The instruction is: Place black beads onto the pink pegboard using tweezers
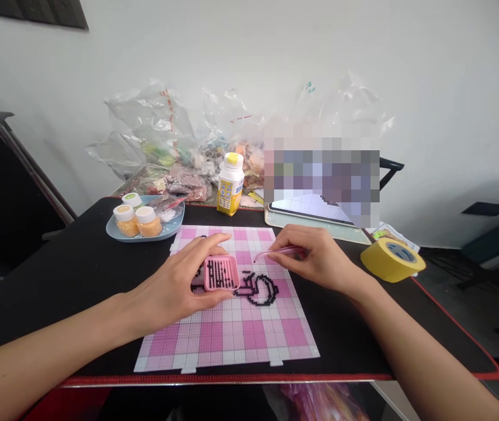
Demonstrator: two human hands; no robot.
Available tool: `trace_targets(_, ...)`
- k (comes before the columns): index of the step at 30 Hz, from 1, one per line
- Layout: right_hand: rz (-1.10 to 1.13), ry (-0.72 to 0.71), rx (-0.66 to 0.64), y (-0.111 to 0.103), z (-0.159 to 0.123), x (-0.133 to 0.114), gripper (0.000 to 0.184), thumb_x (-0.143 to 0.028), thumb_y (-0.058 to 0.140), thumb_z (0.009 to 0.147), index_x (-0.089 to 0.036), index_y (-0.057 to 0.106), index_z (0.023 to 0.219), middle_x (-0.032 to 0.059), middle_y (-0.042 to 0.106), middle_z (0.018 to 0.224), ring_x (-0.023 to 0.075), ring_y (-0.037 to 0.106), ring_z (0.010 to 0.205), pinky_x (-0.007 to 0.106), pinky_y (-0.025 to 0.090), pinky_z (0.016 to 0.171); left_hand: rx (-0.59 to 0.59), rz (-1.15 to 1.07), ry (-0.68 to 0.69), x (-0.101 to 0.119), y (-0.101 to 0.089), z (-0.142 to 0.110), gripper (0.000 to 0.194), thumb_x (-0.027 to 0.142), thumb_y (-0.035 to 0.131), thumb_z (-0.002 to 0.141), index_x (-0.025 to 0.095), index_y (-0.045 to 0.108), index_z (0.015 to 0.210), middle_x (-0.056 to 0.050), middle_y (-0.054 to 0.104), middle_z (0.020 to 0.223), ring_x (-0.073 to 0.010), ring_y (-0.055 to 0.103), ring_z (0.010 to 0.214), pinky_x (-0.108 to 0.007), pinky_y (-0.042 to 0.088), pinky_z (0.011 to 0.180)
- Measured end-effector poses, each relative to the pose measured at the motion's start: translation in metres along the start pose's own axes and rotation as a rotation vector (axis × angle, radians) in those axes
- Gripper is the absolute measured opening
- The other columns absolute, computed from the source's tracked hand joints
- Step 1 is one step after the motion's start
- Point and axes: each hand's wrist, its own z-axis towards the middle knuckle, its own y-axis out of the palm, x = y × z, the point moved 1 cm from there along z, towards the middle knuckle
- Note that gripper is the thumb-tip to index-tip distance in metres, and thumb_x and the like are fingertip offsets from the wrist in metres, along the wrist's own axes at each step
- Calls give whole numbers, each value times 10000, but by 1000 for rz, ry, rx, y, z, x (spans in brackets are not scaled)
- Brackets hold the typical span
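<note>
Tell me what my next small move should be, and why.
Probably lower the pink tweezers in your right hand to the checkered board: a dark speck, perhaps a bead, shows at their tip, close to the black pattern, while your left hand holds the pink tray nearby.

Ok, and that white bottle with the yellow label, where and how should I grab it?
Probably wrap the bottle around its body, from the near side: it stands upright, its straight walls face you below the yellow-topped white cap, and clear crumpled plastic bags crowd behind.
</note>
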Motion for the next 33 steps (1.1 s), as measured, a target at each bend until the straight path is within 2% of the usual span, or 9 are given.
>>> trace_targets(8, -4, -13, -89, 3, -1, 2, 202, -326, 673, 957, -168, 715, 839, 56, 732, 798, 143, 633, 683, 245, 466, 593, 28, 28, -3, 0, -1, 0, 681, 445, 744, 891, 326, 407, 1471, -41, 724, 1235, -262, 712, 1050, -430, 540, 988)
trace_targets(15, -13, -27, -104, 8, -1, 3, 177, -296, 674, 956, -171, 699, 834, 41, 714, 775, 134, 621, 660, 246, 454, 593, 16, 23, 2, 2, -1, 1, 658, 423, 743, 894, 321, 411, 1453, -24, 728, 1215, -233, 719, 991, -393, 560, 943)
trace_targets(33, -18, -18, -123, 9, -3, 3, 138, -277, 699, 942, -168, 716, 858, 34, 705, 786, 135, 614, 680, 241, 447, 604, 2, 14, 1, 2, 0, 1, 678, 415, 753, 884, 294, 421, 1462, -18, 718, 1213, -223, 706, 995, -372, 528, 975)
